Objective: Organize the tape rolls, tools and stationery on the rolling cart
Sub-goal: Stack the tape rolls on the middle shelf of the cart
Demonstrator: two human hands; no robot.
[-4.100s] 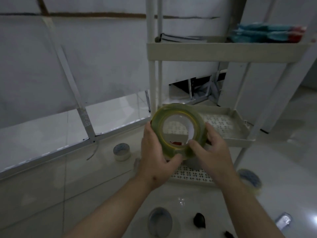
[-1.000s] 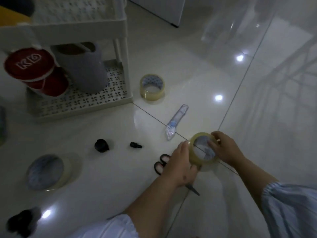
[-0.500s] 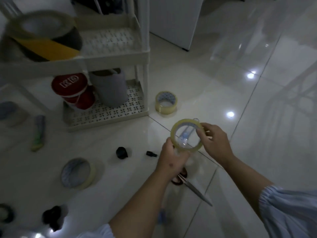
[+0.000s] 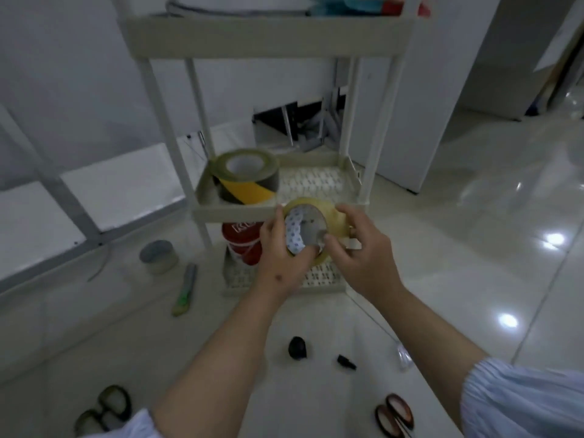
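A roll of clear yellowish packing tape with a blue-patterned white core [image 4: 311, 230] is held up in both hands, just in front of the near rim of the middle shelf of a cream plastic rolling cart [image 4: 240, 211]. The left hand [image 4: 281, 257] clamps its left side, fingers hooked into the core from below. The right hand [image 4: 360, 251] pinches the right rim, thumb at the core's edge. The roll seems tilted toward the shelf, ready to go in. Farther left on that shelf stands a wide black-and-yellow striped tape roll [image 4: 246, 177]; the space to its right is bare. A red tub [image 4: 241, 243] sits on the bottom shelf. On the pale tiled floor [image 4: 474, 248] lie a grey tape roll [image 4: 158, 256], far left, a green-handled utility knife [image 4: 185, 289], and nearer, brown-handled scissors [image 4: 395, 414].
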